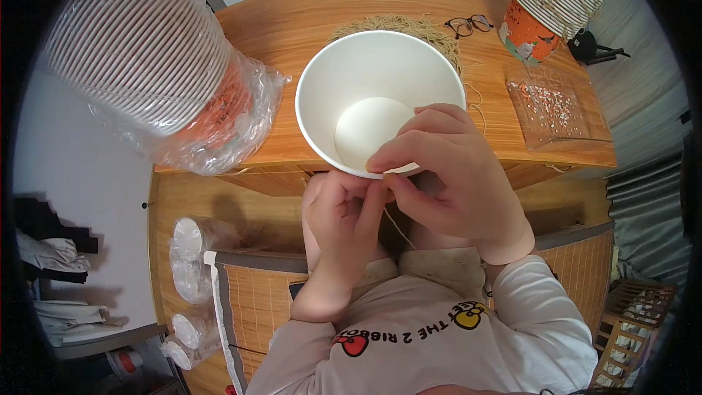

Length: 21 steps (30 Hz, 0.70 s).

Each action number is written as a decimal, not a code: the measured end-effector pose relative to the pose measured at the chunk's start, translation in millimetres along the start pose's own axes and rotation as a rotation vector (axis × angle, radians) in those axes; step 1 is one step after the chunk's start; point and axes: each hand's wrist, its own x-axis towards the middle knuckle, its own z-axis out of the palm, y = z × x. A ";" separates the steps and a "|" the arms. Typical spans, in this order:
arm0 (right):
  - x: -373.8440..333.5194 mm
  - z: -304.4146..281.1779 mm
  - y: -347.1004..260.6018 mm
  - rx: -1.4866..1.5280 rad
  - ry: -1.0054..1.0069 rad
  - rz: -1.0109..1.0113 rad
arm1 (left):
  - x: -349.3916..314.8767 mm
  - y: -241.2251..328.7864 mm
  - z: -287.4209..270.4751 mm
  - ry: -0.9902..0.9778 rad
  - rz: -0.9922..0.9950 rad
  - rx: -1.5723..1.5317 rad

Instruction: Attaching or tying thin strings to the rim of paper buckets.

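A large white-lined paper bucket is tilted toward me at the table's front edge, its open mouth facing up. My left hand is closed against the outside of its near rim, thumb tip at the edge. My right hand reaches over the same rim, index finger inside and thumb outside, pinching a thin pale cord there. The two thumbs nearly meet. Below them the cord hangs down toward my lap. Exactly where it passes the rim is hidden by the fingers.
A tall plastic-wrapped stack of paper buckets leans at the left. Behind the bucket lies a heap of tan cords, with eyeglasses nearby. More stacked orange buckets and a clear tray of small pieces are at the right.
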 end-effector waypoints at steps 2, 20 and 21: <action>0.0 -0.6 0.4 0.024 0.009 0.002 | 0.1 0.1 -0.1 0.017 0.007 -0.025; -50.4 19.6 8.2 -0.254 0.218 -0.383 | 4.6 2.9 -16.6 -0.266 -0.138 -0.562; -55.5 26.5 13.4 -0.248 0.203 -0.378 | 6.8 7.4 -17.4 -0.265 -0.192 -0.514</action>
